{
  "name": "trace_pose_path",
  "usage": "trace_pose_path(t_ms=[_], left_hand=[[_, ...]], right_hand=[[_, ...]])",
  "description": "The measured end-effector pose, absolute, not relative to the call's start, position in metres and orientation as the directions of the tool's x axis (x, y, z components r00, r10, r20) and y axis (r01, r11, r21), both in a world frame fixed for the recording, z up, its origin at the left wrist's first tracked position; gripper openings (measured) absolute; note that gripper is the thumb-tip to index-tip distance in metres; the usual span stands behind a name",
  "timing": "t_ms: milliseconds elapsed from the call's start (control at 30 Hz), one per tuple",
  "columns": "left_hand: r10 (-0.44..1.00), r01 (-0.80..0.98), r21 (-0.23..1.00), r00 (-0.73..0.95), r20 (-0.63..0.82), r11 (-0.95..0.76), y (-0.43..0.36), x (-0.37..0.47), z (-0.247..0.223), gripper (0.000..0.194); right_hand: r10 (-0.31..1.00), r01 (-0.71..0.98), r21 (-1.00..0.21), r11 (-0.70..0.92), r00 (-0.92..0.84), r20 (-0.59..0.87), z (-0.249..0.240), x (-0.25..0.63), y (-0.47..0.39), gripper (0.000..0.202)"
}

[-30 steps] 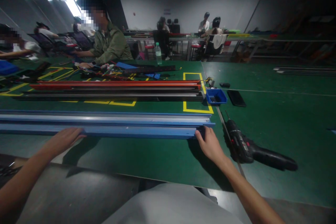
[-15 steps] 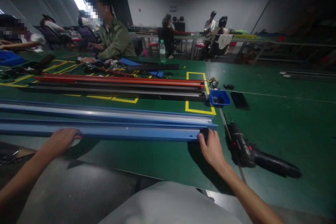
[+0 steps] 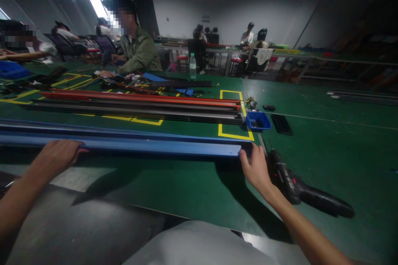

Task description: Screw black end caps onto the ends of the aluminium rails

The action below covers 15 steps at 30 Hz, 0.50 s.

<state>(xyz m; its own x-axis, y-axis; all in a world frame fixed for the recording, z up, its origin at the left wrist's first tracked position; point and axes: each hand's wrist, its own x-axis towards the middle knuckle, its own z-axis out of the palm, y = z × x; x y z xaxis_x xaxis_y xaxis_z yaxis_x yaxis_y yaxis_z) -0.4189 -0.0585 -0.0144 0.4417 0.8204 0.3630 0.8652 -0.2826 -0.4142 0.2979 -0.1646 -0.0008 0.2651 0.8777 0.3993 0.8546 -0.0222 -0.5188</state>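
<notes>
A long blue metal profile (image 3: 161, 147) runs across the front of the green table (image 3: 174, 186), tilted so that a smooth face turns toward me. My left hand (image 3: 59, 155) is closed around its near edge toward the left. At the right end, my right hand (image 3: 256, 167) grips it with the thumb in front and the fingers on the far side. Directly behind lies a second blue profile (image 3: 174, 134), mostly hidden by the first. A black cordless drill (image 3: 292, 182) lies just right of my right hand.
Orange profiles (image 3: 139, 96) and black profiles (image 3: 139, 109) lie farther back. A blue bin (image 3: 258, 121) and a black phone (image 3: 282, 124) are at the right. A bottle (image 3: 193, 67) stands near the far edge. Across the table sits a co-worker in a green jacket (image 3: 141, 51) beside loose wires.
The front blue profile has been raised and tipped, so it now covers more of the one behind. Both hands moved with it. The camera view has shifted slightly.
</notes>
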Motion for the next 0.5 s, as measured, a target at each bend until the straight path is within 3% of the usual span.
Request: trace_pose_path(t_ms=[233, 500], left_hand=[[0.817, 0.875, -0.381, 0.441, 0.372, -0.299, -0.022, -0.38, 0.01, 0.041], [0.822, 0.872, -0.341, 0.461, 0.336, -0.35, 0.021, -0.345, -0.005, 0.031]], right_hand=[[0.872, 0.863, -0.505, 0.004, 0.244, 0.424, 0.007, 0.32, -0.115, 0.058], [0.873, 0.87, -0.492, -0.004, 0.243, 0.423, 0.006, 0.34, -0.061, 0.048]])
